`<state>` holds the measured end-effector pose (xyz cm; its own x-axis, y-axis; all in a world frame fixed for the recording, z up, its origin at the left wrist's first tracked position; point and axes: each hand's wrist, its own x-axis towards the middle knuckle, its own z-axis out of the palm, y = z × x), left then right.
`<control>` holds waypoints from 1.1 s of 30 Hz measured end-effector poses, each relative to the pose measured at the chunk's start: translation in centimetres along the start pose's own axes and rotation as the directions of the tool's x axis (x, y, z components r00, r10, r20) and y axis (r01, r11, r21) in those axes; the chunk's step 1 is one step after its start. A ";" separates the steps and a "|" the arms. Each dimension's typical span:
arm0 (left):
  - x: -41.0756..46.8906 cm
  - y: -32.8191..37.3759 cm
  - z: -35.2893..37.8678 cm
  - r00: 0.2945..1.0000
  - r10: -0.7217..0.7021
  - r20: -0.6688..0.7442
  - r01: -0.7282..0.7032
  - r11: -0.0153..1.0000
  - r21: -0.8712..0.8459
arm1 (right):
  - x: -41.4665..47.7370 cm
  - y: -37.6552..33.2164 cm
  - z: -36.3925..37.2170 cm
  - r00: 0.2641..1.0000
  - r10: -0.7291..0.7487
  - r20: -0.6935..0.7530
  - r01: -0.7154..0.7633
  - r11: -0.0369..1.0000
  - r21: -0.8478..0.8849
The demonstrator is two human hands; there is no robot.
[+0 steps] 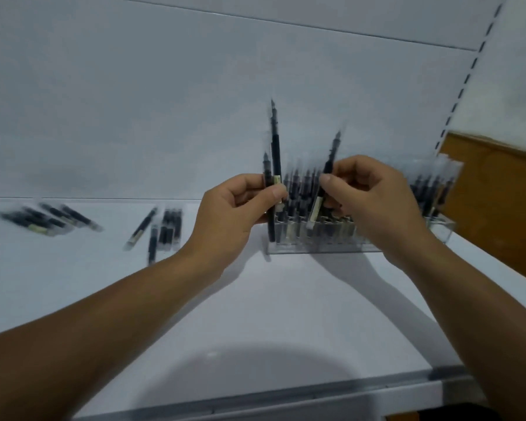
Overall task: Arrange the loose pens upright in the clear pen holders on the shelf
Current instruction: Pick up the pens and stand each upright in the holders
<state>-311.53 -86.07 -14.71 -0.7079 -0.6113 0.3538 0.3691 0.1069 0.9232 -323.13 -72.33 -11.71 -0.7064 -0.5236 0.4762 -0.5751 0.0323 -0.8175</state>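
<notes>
My left hand grips two black pens upright, just left of a clear pen holder on the white shelf. One of these pens stands much taller than the other. My right hand pinches a single black pen, tilted slightly right, above the holder's rows of upright pens. A second clear holder with more upright pens stands behind my right hand, partly hidden. Loose pens lie on the shelf in groups at the left and nearer the middle. The picture is blurred by motion.
The white shelf has a metal front edge. A white back panel rises behind it, with a slotted upright post at the right. A brown board stands beyond the shelf's right end.
</notes>
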 end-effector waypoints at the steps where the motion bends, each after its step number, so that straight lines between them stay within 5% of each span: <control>1: -0.2 -0.4 0.2 1.000 0.000 -0.001 0.000 1.000 -0.030 | 0.1 0.1 -0.4 1.000 0.001 -0.010 -0.001 1.000 0.005; 16: -1.0 -1.8 -0.4 0.996 -0.040 0.083 0.042 0.999 -0.024 | 1.9 1.0 0.8 0.999 -0.029 0.041 0.036 0.979 -0.200; 33: -1.1 -1.9 -0.4 0.994 -0.033 0.108 0.028 0.999 0.046 | 1.9 0.3 2.4 0.966 0.040 0.257 0.117 0.816 -0.566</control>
<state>-311.24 -85.87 -16.95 -0.7804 -0.5266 0.3371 0.3208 0.1255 0.9388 -323.62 -75.32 -11.81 -0.5989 -0.7231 0.3442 -0.7857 0.4472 -0.4275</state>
